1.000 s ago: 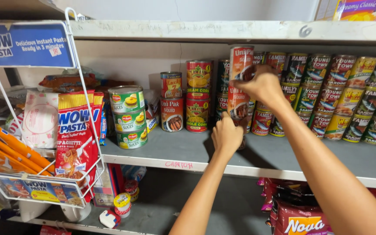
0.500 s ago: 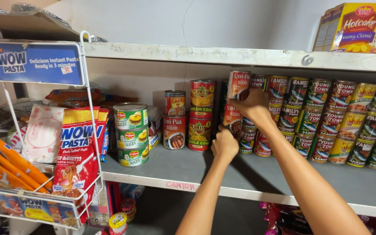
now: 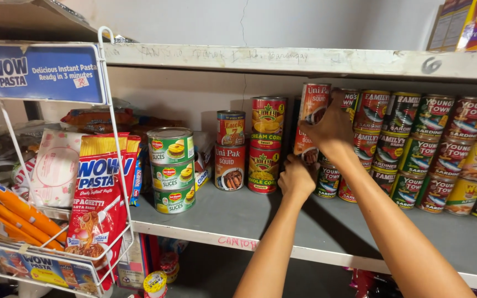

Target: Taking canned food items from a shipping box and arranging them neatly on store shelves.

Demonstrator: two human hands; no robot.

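The right hand [image 3: 331,128] is gripping an orange-red squid can [image 3: 314,102] at the top of a stack on the grey shelf [image 3: 327,232]. Its fingers are wrapping around the can's right side, pressing against the label, which is showing a dark picture of squid in a bowl under a pale band. The can is standing upright, just right of the stack of red-and-green corn cans [image 3: 268,144], which is serving here as the landmark.

The left hand [image 3: 297,177] is reaching in lower, just right of the bottom corn can, with its fingers curling around a second orange-red can [image 3: 303,144] sitting beneath the top one; most of that lower can is hiding behind the two hands, so how tightly the fingers are closing cannot be told.

Left of the corn cans, a similar red squid can [image 3: 229,166] is standing with a small red can [image 3: 231,128] on top. Further left, three green pineapple cans [image 3: 171,169] are sitting stacked. Far right of the corn cans, rows of sardine cans [image 3: 432,149] are filling the shelf. A wire rack [image 3: 106,88] holding red pasta packets [image 3: 96,193] is hanging at the far left.
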